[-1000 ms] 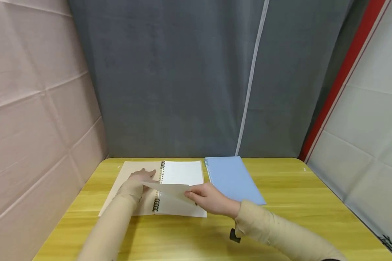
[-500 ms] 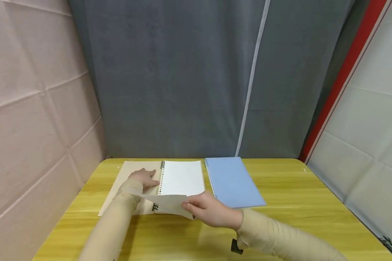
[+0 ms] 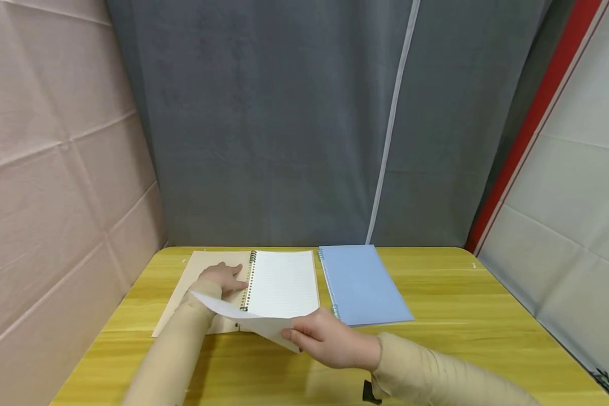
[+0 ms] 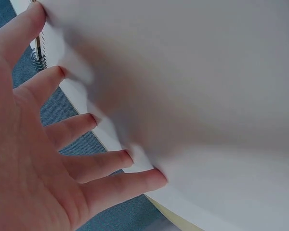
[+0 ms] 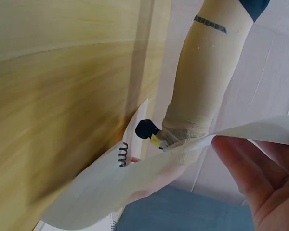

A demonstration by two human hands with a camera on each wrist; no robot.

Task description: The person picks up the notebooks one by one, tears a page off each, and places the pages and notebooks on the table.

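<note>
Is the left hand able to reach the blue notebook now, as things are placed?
Probably not directly. The left hand presses the open notebook, and the right hand holding the torn sheet lies across the way to the blue notebook.

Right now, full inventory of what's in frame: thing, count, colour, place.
open notebook: 1, lined white pages, tan cover, dark spiral, left-centre of the table.
loose page: 1, white, lifted and curling over the near edge of the open notebook.
blue notebook: 1, light blue, closed, right beside the open one.
table: 1, yellow wood grain.
curtain: 1, grey, behind the table.
cloth wall: 1, pinkish, at left.
left hand: 1, beige sleeve, fingers spread flat on the left side of the open notebook.
right hand: 1, beige sleeve, pinches the loose page at its near right corner.
</note>
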